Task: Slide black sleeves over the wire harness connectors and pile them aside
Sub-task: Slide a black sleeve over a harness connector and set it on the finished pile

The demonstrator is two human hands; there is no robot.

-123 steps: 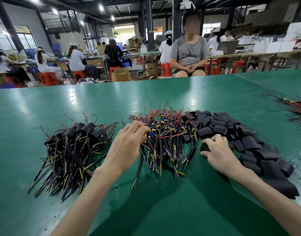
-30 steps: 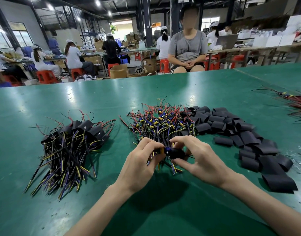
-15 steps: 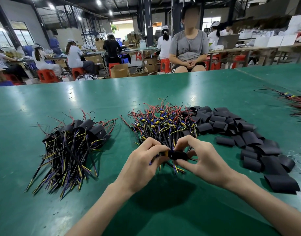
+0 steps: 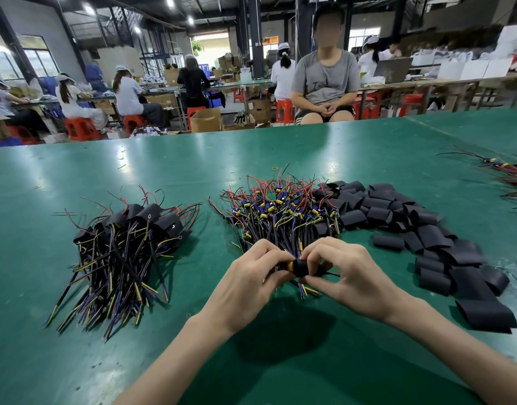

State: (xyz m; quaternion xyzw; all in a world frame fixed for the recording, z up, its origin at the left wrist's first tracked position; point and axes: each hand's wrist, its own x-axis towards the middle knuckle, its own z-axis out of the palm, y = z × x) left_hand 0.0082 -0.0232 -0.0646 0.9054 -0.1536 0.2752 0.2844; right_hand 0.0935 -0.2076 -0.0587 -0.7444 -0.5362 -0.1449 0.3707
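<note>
While both hands meet low over the near edge of the middle heap, the left hand (image 4: 251, 283) pinches a wire harness by its yellow connector (image 4: 289, 265) and the right hand (image 4: 347, 276) curls its fingers round a black sleeve (image 4: 302, 266). The sleeve's left mouth touches the connector. How far the connector sits inside cannot be told. Thin wires trail from under the hands toward the near side.

Just behind the hands lies the heap of bare harnesses (image 4: 280, 209), red leads fanning far, blue and yellow connectors in the middle. To its right, touching it, a spread of loose sleeves (image 4: 426, 229) curves toward the near right. Well apart on the left lies the pile of sleeved harnesses (image 4: 120, 249), sleeves at the far end. All rest on the green table (image 4: 163, 171). More wires (image 4: 511, 176) lie at the far right edge. Beyond the table a person in a grey T-shirt (image 4: 324, 80) sits with hands clasped.
</note>
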